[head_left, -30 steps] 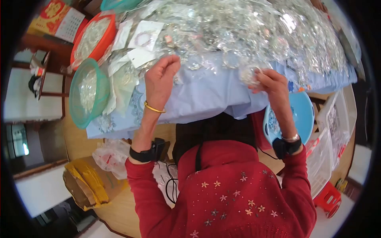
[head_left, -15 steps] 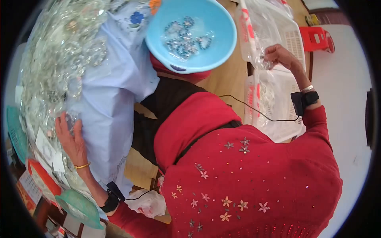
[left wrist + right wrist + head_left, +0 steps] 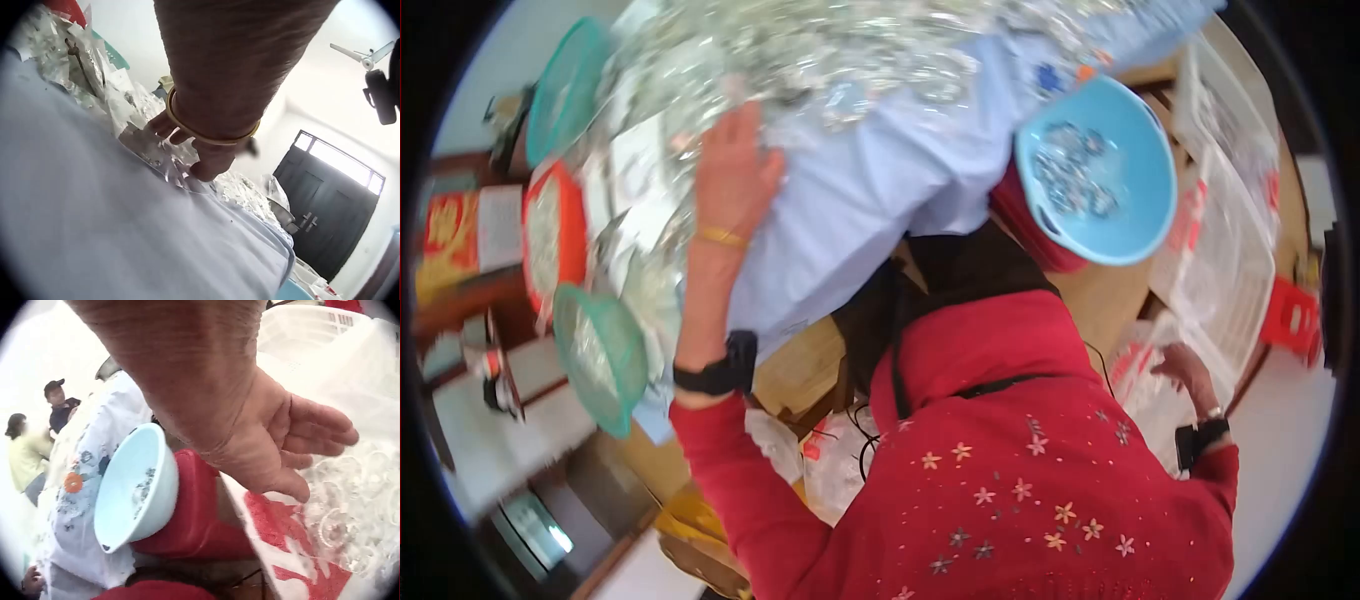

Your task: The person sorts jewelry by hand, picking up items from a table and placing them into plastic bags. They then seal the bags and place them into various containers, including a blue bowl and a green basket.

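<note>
My left hand [image 3: 735,175] reaches to the near edge of a heap of clear plastic packets [image 3: 880,70] on the cloth-covered table, its fingers extended over them. In the left wrist view its fingers and thumb [image 3: 209,165] touch crinkled packets. My right hand [image 3: 1185,370] hangs low at the right, fingers loosely spread, holding nothing. The right wrist view has that hand [image 3: 281,434] over a red-and-white plastic bag [image 3: 306,550] holding several ring-shaped pieces [image 3: 344,519] in clear wrapping.
A light blue basin [image 3: 1145,200] with several wrapped beaded bracelets stands on a red stool [image 3: 194,519] between table and baskets. White plastic baskets [image 3: 1235,290] line the right. Green [image 3: 615,385] and red [image 3: 555,240] bowls stand at the left. Two people [image 3: 56,400] are beyond the table.
My right hand went from the table edge to the baskets with a clear packet, which it has let go. My left hand opened and now lies on the heap. The head view swung right, then partly back.
</note>
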`<state>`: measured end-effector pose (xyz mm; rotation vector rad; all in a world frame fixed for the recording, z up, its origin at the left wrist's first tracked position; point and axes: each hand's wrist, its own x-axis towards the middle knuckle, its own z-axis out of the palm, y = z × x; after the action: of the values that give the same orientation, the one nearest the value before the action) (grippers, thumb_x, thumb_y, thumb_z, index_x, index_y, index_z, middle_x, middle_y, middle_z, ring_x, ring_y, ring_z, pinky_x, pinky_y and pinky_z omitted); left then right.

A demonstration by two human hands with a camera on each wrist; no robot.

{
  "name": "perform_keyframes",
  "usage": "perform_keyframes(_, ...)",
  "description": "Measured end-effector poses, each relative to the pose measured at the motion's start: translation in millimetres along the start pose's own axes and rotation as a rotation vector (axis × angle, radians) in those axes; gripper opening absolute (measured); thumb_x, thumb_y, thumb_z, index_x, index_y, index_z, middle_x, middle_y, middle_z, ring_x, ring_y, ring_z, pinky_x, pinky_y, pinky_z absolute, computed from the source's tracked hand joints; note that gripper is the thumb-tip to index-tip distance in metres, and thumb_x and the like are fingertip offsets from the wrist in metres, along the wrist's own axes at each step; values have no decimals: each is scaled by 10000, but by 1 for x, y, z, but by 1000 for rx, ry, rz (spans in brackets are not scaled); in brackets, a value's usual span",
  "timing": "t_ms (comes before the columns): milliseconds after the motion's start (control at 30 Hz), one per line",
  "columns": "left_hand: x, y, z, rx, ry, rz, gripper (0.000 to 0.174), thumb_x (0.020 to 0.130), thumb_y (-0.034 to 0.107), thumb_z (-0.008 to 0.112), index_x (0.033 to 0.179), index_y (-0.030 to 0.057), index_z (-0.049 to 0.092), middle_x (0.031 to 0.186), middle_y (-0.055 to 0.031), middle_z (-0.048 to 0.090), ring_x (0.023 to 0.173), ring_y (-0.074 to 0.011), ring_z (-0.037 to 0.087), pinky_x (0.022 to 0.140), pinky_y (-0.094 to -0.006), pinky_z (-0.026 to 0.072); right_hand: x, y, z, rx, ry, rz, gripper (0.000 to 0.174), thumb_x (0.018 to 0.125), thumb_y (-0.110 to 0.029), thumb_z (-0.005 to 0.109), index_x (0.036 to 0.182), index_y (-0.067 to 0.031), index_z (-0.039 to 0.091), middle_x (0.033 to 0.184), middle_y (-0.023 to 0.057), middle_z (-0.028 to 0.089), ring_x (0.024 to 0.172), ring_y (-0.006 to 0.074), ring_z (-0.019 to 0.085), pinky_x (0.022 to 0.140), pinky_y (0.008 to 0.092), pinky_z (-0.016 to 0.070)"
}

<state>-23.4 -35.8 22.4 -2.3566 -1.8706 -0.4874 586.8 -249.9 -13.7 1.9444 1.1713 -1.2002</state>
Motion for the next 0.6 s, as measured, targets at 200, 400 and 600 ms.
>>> perform_keyframes(200, 29, -34, -16, -315, 184, -247, 422, 759, 88, 540, 1168, -9, 496, 1029, -189, 597, 849, -322, 602, 764, -360, 497, -10, -103, -80, 63, -144, -90, 300, 792, -133, 625, 1035, 39, 584, 589, 122, 599, 446, 186, 594, 389, 302, 494)
perform_keyframes(400, 29, -68, -40, -1153, 324, -608, 345, 758, -13, 513, 1101, -48, 529, 914, -142, 626, 708, -184, 622, 616, -268, 529, -39, -237, -125, 107, 150, -692, 247, 836, -82, 565, 1060, 16, 598, 650, 65, 599, 590, 106, 585, 517, 245, 467)
perform_keyframes(600, -10, -61, -43, -1186, 382, -697, 357, 764, 24, 546, 1116, -36, 532, 867, -116, 639, 706, -161, 624, 599, -256, 518, -42, -344, -104, 120, 242, -1196, 251, 834, -96, 591, 1042, 45, 586, 714, 56, 597, 684, 89, 544, 631, 241, 444)
